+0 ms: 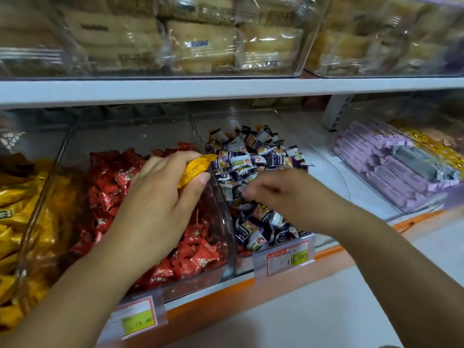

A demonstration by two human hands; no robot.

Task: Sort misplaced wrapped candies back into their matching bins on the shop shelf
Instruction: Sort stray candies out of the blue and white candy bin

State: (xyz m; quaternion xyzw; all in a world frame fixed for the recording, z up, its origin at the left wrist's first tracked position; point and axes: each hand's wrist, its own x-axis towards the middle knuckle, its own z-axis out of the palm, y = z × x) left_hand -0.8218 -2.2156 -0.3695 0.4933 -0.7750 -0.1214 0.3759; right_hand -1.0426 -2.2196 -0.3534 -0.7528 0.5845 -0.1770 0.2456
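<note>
My left hand (160,197) hovers over the clear bin of red wrapped candies (115,179) and grips yellow-orange wrapped candies (195,169) between thumb and fingers. My right hand (281,194), blurred, reaches into the neighbouring bin of purple-and-white wrapped candies (253,154); its fingers are curled down among the wrappers, and whether they hold one is hidden. At the far left sits a bin of gold-yellow wrapped candies (22,212).
A clear bin of lilac packets (381,162) stands at the right, with yellow packets behind it. Price tags (288,257) hang on the orange shelf edge. The upper shelf (226,89) carries clear bins of beige packaged snacks close above my hands.
</note>
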